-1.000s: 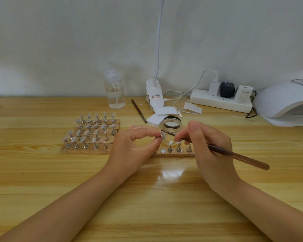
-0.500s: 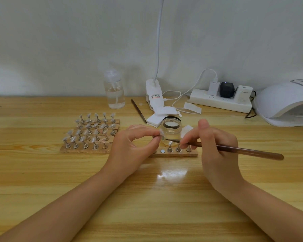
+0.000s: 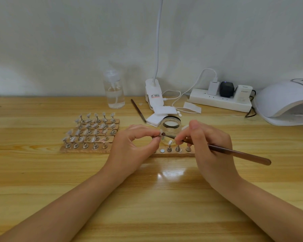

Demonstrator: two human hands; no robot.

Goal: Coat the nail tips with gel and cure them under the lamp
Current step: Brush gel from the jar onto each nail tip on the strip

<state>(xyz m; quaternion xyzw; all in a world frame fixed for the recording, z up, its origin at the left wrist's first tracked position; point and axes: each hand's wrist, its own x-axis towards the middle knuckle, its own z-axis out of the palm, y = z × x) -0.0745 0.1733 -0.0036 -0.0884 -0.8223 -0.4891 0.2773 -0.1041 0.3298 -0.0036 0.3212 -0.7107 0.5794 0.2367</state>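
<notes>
Handling: nail tip (image 3: 159, 133) judged light, slippery; best pinched at edges.
Hands: left (image 3: 133, 147) pinches it; right (image 3: 208, 147) holds brush (image 3: 234, 152), from 3 o'clock.

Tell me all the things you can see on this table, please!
Table: one, light wood, under everything.
Nail tips on stands: many, clear on metal, left rows on wooden strips.
Near strip: one, wooden, few stands, between the hands.
Gel jar: one, clear, open, behind the hands.
Brush: one, brown, tip at the pinched nail tip.
Spare brush: one, dark, lying by the pads.
Bottle: one, clear, back.
Clip lamp: one, white, back centre.
Pads: few, white.
Power strip: one, white, three plugs.
Curing lamp: one, white, right.
Left hand: pinches a nail tip.
Right hand: holds the brush.
</notes>
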